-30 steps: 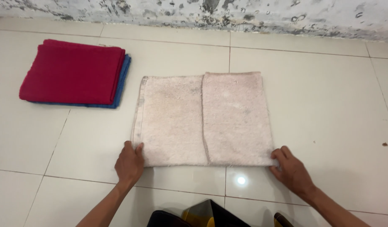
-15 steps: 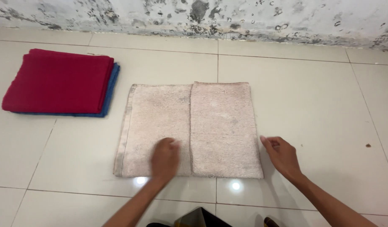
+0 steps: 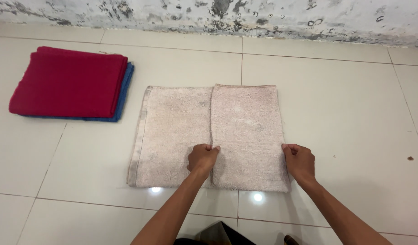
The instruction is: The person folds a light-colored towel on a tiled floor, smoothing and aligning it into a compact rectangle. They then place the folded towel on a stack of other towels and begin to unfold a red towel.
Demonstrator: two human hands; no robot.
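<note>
Pale pink and partly folded, the towel lies flat on the white tiled floor, its right half doubled over the left part. The left hand has its fingers curled together, pinching the free edge of the folded flap near the middle; the right hand is closed too, pinching the towel's right edge. A red cloth sits on a blue cloth, well apart to the left. If either pinch catches only one layer, the fold could slip and the edges end up crooked.
</note>
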